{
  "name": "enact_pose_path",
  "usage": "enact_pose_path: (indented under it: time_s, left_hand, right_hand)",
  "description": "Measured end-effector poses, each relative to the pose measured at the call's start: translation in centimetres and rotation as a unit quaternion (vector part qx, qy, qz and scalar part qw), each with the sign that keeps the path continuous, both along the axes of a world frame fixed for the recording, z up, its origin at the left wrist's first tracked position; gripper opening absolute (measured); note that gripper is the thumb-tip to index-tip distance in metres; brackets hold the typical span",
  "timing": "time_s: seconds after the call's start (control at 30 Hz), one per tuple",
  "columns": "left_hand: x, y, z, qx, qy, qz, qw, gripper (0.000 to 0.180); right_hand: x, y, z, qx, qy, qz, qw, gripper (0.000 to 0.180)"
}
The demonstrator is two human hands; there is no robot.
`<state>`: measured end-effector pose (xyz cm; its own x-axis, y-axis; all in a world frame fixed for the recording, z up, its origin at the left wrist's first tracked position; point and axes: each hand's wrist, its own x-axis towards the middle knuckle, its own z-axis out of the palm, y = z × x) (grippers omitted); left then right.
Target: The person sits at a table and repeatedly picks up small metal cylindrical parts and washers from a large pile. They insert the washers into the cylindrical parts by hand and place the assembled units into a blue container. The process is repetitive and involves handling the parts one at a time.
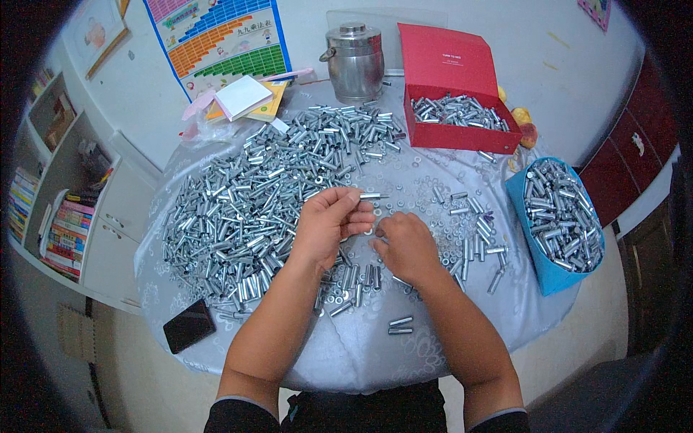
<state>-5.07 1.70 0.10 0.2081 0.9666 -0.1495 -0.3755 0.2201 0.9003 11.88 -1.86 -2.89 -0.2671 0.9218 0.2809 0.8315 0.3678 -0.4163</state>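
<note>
The left hand (326,224) is curled, its thumb and forefinger pinched shut on a short metal sleeve (373,195) that sticks out past the fingertips; the sleeve lies roughly level, its long axis running left to right across the table (361,353), free end pointing toward the table's right edge and the blue tub (521,198). It hangs just above the middle of the table, where loose washers (426,189) are scattered over the cloth. The right hand (406,245) rests knuckles-up just beside the left, fingers bent down onto the cloth among the washers; whether they have closed on one I cannot tell, as the fingertips are hidden under the hand. This looks like the gathering step of an assembly: one part is held ready, the mating small part is being picked. The next move would seem to call for a fine pinch on a single washer and lining its hole up with the sleeve's free end along that same left-right axis. A great heap of sleeves (238,216) fills the table's left half; a red box (462,137) at the far edge and the blue tub at the right edge hold more; a black phone (189,325) lies at the near-left edge
</note>
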Motion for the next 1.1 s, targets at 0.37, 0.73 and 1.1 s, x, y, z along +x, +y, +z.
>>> enact_pose_path:
  time_s: [0.37,0.73,1.1]
  left_hand:
    - [-0.1,-0.1,0.4,-0.003,-0.003,0.006,1.0,0.02]
    - [0.0,-0.2,0.4,-0.003,-0.009,0.005,1.0,0.019]
    - [0.0,-0.2,0.3,-0.003,-0.004,0.014,1.0,0.019]
  right_hand:
    - [0.7,-0.3,0.0,-0.01,0.004,0.002,1.0,0.02]
    - [0.4,-0.3,0.1,-0.034,-0.005,0.053,0.998,0.018]
    - [0.5,-0.4,-0.1,-0.044,0.008,0.048,0.998,0.018]
